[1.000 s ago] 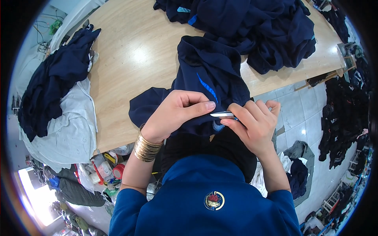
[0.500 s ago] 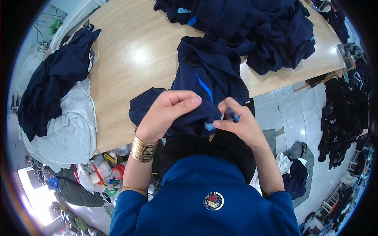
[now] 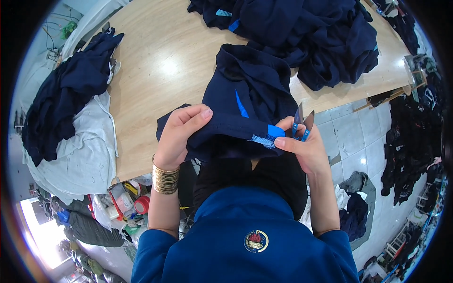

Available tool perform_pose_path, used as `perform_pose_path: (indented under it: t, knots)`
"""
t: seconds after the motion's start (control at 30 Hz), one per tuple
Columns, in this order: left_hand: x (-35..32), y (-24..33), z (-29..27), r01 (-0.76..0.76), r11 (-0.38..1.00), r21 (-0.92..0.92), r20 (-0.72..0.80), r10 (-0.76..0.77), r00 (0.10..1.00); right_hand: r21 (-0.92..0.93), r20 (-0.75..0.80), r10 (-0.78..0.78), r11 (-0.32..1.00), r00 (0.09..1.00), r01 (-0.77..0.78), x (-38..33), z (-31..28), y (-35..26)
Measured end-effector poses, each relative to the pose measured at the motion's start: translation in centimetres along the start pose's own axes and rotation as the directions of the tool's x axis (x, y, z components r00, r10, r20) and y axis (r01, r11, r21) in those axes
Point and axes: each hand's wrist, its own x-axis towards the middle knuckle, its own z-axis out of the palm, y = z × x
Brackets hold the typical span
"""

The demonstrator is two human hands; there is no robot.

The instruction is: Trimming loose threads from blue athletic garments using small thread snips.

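Note:
A dark navy garment [image 3: 245, 99] with bright blue trim hangs over the near edge of the wooden table [image 3: 165, 61]. My left hand [image 3: 181, 129] pinches its folded hem from the left. My right hand [image 3: 302, 146] grips the same hem at the blue trim [image 3: 269, 134] and also holds small thread snips [image 3: 302, 122] with blue handles, blades pointing up and apart. Gold bangles [image 3: 165, 177] ring my left wrist.
A big heap of navy garments [image 3: 306, 33] lies at the table's far right. Another navy pile [image 3: 66, 94] rests on white cloth [image 3: 80, 155] at the left. Tape rolls and clutter [image 3: 127, 205] sit below the table edge. More dark clothes [image 3: 410, 141] lie on the tiled floor at right.
My hands were close together over the hem with the snips laid flat; now they have spread apart along it, and the snips point upward in my right hand.

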Motion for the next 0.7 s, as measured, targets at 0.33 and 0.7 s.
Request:
perform_pose_path:
  t: [0.33,0.7]
  knots:
    - [-1.6,1.4,-3.4,-0.324,0.882,0.342,0.387,0.182,0.904,-0.261,0.086,-0.144,0.952,0.986,0.162,-0.6,1.3,2.0]
    - [-4.3,-0.2,-15.0,0.242,0.414,0.878,-0.430,0.456,0.780,-0.392,-0.370,-0.144,0.920,0.918,-0.014,1.4,-5.3,0.3]
